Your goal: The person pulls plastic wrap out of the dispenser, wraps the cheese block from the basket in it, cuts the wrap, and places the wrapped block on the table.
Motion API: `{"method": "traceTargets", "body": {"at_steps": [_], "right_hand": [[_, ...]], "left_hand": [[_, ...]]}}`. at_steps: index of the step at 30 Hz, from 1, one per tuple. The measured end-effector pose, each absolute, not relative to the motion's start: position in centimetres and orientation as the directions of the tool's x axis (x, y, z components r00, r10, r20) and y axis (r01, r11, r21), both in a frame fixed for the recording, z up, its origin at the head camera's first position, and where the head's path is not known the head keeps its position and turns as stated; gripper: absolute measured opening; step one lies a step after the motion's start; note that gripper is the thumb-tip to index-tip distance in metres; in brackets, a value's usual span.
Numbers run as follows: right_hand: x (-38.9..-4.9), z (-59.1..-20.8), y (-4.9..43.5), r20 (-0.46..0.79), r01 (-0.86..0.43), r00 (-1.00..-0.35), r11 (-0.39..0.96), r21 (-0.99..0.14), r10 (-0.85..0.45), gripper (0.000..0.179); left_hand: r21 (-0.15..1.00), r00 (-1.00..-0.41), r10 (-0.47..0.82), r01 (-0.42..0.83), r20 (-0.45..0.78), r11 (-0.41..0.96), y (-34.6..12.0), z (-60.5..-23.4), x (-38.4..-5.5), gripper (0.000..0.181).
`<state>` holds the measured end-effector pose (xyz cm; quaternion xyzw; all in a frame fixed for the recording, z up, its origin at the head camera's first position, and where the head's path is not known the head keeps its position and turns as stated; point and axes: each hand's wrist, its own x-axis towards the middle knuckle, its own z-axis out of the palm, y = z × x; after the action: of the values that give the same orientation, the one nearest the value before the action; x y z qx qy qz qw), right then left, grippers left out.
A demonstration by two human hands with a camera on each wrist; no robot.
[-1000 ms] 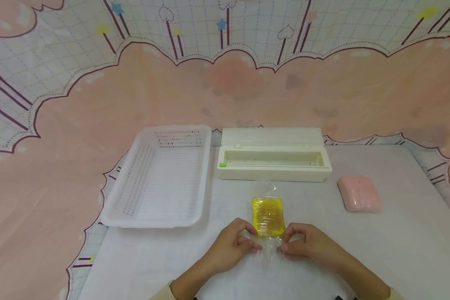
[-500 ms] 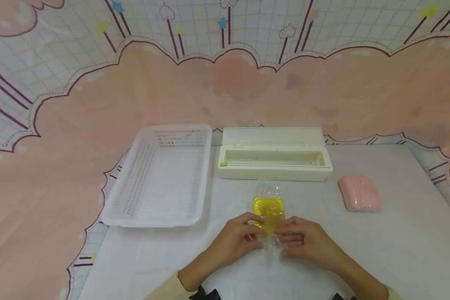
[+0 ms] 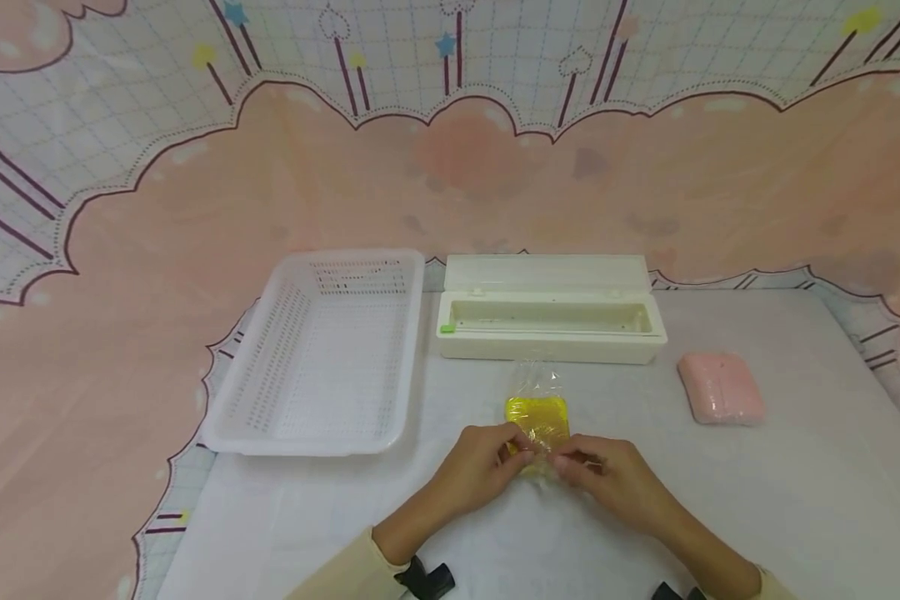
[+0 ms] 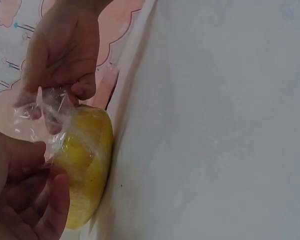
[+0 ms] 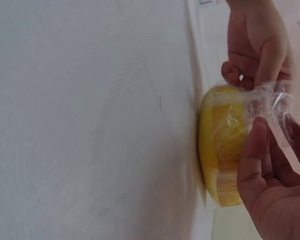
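Observation:
A flat yellow block (image 3: 537, 410), wrapped in clear cling film (image 3: 536, 379), lies on the table between my hands. Film sticks out beyond its far end. My left hand (image 3: 478, 468) pinches the film at the block's near end, thumb against fingers. From the other side my right hand (image 3: 621, 482) pinches the same near flap, which is lifted up over the block. The left wrist view shows the crinkled flap (image 4: 55, 112) stretched between both hands. Fingers hide the block's near edge in the head view.
Behind the block stands a white cling film dispenser (image 3: 551, 348), lid up, with a green slider (image 3: 447, 329). A white perforated basket (image 3: 311, 446) is on the left. A pink block (image 3: 720, 389) with a shiny surface lies on the right. A patterned cloth (image 3: 330, 192) hangs behind the table.
The near film flap, earlier flat on the table, is now lifted and folded back towards the block. Both hands have moved slightly forward and closer together.

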<state>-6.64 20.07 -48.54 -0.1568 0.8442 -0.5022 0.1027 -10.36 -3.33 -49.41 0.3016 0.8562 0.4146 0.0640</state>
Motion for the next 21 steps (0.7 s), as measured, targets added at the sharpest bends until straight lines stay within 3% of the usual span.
{"method": "traceTargets", "body": {"at_steps": [3,6,9,14,21], "right_hand": [[-6.8,-48.3,20.0,-0.028,-0.166,-0.924,0.467,-0.869,-0.382,0.028],[-6.9,-48.4,19.6,0.035,-0.251,-0.92,0.517,-0.818,-0.391,0.042],[-7.0,-48.6,18.9,0.123,-0.319,-0.926,0.563,-0.763,-0.358,0.033],[-7.7,-48.7,18.1,0.179,-0.292,-0.95,0.521,-0.802,-0.258,0.026],[-8.3,-49.1,18.2,0.066,-0.159,-0.975,0.461,-0.873,-0.211,0.014]], "left_hand": [[0.783,-0.855,0.509,0.384,0.102,0.488,-3.0,-49.8,-10.5,0.007],[0.809,-0.875,0.475,0.343,0.092,0.477,-2.9,-49.8,-10.5,0.008],[0.819,-0.878,0.468,0.337,0.097,0.464,-2.7,-49.8,-10.5,0.012],[0.825,-0.862,0.499,0.342,0.085,0.451,-2.8,-49.5,-10.6,0.003],[0.773,-0.819,0.564,0.425,0.108,0.47,-3.1,-49.5,-10.6,0.015]]}}
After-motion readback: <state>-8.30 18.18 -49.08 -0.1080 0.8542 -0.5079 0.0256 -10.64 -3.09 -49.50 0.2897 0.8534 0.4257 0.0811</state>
